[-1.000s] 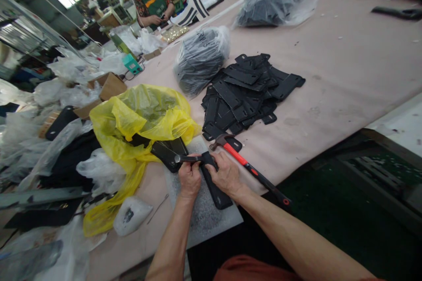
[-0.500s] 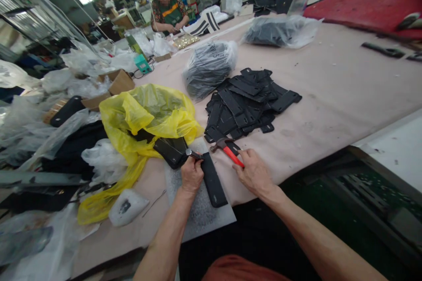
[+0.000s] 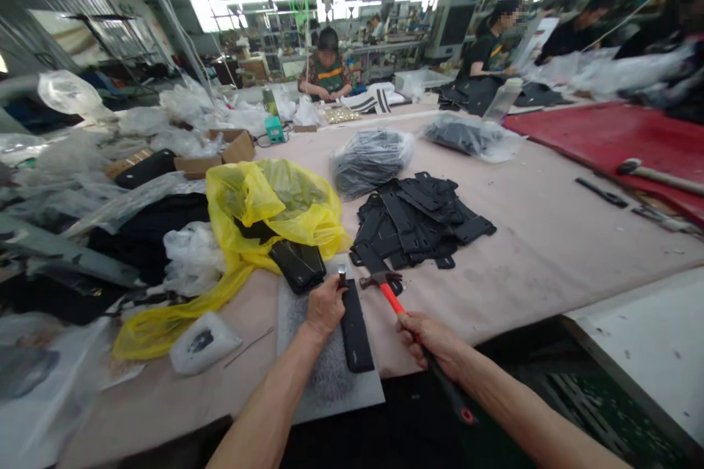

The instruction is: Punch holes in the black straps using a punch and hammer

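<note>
My left hand [image 3: 325, 308] is closed around a short metal punch [image 3: 342, 272], which stands nearly upright at the far end of a black strap-like piece [image 3: 357, 337]. The strap piece lies along the right side of a speckled grey plate [image 3: 322, 392]. In my right hand [image 3: 422, 337] is a claw hammer [image 3: 391, 297], gripped around its red and black handle. The hammer's head is off to the right of the punch, apart from it. The punch's lower tip is hidden by my fingers.
Beyond the hammer lies a heap of black pieces [image 3: 412, 223]. A yellow plastic bag [image 3: 264, 198] with black pieces at its mouth sits at the left. Wrapped bundles [image 3: 371, 160] lie farther back. Co-workers [image 3: 328, 73] are across the table [image 3: 550, 249].
The view has levelled and lifted, showing more of the room. The hammer's black handle end now shows behind my right hand. My left hand still holds the punch at the strap's far end.
</note>
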`<action>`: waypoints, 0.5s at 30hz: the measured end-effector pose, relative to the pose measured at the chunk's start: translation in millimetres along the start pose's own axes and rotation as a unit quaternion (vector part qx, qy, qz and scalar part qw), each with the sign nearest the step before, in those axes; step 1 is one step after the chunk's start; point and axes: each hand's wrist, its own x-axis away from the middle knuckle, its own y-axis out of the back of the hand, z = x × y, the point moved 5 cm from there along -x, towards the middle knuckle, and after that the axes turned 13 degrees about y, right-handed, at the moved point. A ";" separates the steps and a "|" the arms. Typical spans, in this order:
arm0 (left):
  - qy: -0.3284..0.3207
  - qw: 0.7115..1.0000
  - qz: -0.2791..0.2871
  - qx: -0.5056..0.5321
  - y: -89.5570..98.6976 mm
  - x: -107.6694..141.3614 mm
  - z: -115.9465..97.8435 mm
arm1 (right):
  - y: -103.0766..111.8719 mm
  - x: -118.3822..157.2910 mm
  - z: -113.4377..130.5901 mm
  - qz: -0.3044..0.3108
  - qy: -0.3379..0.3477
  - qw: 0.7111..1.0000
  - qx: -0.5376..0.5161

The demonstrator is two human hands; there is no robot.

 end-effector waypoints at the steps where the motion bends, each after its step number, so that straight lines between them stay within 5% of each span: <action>1: 0.000 1.000 0.001 0.000 -0.3 0.2 0.0 | 0.6 6.2 15.3 -0.023 0.020 0.999 0.027; 3: 0.001 1.000 0.002 0.003 -1.1 0.6 0.6 | -2.1 25.5 65.9 -0.064 0.119 0.986 0.097; 5: 0.003 1.000 0.001 0.008 -1.8 1.2 1.8 | -9.7 56.4 134.5 -0.119 0.295 0.934 0.160; 8: 0.008 1.000 0.000 0.014 -1.8 1.6 2.9 | -17.6 112.9 209.1 -0.283 0.553 0.763 0.177; 10: 0.010 1.000 0.002 0.015 -1.3 1.3 2.5 | -20.6 128.8 212.1 -0.344 0.615 0.684 0.189; 11: 0.010 1.000 0.003 0.014 -1.0 1.0 2.1 | -24.1 124.7 204.4 -0.320 0.613 0.681 0.242; 15: 0.003 1.000 0.004 0.002 -1.0 0.5 0.5 | -34.9 83.6 156.8 -0.074 0.466 0.673 0.570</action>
